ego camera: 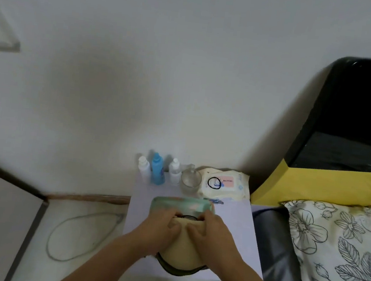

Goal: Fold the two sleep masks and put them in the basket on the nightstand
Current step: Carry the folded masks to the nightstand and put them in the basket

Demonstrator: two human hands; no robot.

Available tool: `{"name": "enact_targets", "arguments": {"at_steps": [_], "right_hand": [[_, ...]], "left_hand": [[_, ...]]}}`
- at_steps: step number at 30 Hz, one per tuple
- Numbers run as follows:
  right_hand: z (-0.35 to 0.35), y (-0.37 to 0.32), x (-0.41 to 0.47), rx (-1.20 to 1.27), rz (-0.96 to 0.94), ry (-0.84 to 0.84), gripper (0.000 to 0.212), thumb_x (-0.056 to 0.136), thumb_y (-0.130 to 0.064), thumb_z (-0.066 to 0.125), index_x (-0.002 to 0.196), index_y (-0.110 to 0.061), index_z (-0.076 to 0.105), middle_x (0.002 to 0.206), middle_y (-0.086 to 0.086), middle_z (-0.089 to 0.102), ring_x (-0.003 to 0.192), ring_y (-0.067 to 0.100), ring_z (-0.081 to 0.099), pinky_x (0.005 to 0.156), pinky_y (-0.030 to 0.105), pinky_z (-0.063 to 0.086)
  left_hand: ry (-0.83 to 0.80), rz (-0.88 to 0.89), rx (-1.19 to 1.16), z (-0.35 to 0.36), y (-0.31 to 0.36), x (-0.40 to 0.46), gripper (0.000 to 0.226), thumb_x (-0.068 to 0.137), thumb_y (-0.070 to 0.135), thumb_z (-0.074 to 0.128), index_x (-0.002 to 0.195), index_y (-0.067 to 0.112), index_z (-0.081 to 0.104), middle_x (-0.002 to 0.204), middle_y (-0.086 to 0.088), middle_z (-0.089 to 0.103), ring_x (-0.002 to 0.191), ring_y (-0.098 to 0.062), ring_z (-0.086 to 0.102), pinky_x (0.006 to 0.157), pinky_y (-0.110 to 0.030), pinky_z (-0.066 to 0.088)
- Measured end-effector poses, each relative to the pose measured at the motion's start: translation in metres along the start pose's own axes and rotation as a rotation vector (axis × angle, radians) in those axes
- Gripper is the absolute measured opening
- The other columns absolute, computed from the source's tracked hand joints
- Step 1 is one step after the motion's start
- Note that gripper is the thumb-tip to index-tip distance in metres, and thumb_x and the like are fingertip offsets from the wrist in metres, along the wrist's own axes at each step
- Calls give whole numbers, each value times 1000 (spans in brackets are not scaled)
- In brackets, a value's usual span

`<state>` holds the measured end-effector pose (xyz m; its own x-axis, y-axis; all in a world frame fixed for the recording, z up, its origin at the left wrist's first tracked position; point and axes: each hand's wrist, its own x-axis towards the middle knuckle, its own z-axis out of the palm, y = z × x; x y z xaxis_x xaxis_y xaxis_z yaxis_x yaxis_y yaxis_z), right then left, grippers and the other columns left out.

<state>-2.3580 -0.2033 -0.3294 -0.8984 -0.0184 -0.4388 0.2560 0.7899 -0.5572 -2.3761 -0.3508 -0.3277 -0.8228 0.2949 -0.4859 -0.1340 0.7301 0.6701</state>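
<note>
A cream sleep mask [181, 255] lies on the pale lilac nightstand [234, 233], over a darker green mask whose edge [178, 272] shows beneath it. My left hand [160, 226] and my right hand [210, 229] press on the cream mask's far end, fingers curled over its black elastic strap [189, 217]. Just beyond my hands sits the green basket [182, 203], its near rim hidden by my fingers.
At the back of the nightstand stand two white bottles [143, 168], a blue bottle [158, 169], a glass [190, 180] and a wipes pack [223, 184] with a black hair tie on it. A bed with a floral pillow [334, 249] lies right; a cable [76, 236] loops on the floor left.
</note>
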Motion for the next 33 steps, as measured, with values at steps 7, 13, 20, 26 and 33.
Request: {"name": "enact_targets", "arguments": {"at_steps": [7, 13, 20, 26, 33], "right_hand": [[16, 14, 41, 55, 20, 20, 28, 87, -38, 52, 101, -14, 49, 100, 5, 56, 85, 20, 54, 76, 33, 45], [39, 32, 71, 79, 27, -40, 24, 89, -39, 51, 95, -17, 44, 106, 8, 57, 87, 21, 54, 73, 29, 42], [74, 54, 98, 53, 36, -108, 29, 90, -35, 49, 109, -13, 47, 114, 8, 53, 96, 22, 54, 81, 32, 45], [102, 68, 119, 45, 76, -122, 32, 90, -30, 50, 116, -12, 42, 113, 10, 56, 98, 23, 56, 81, 33, 47], [131, 81, 136, 120, 137, -123, 37, 91, -24, 51, 123, -14, 37, 113, 9, 55, 95, 18, 53, 83, 26, 44]], "left_hand": [[2, -24, -20, 6, -19, 43, 31, 88, 18, 43, 118, 16, 52, 123, -8, 57, 108, -17, 51, 83, -18, 33], [-12, -82, -33, 20, -43, 70, 33, 89, 21, 43, 122, 18, 48, 127, -7, 54, 113, -20, 50, 89, -24, 37], [-58, -167, -13, 43, -77, 97, 36, 89, 22, 43, 125, 18, 46, 129, -9, 52, 115, -23, 50, 97, -32, 40], [-89, -211, 8, 63, -99, 120, 35, 90, 17, 41, 124, 11, 45, 124, -13, 56, 110, -25, 53, 92, -28, 39], [-87, -216, 46, 86, -118, 142, 36, 89, 11, 38, 125, 7, 43, 124, -18, 53, 106, -28, 54, 95, -34, 44]]}}
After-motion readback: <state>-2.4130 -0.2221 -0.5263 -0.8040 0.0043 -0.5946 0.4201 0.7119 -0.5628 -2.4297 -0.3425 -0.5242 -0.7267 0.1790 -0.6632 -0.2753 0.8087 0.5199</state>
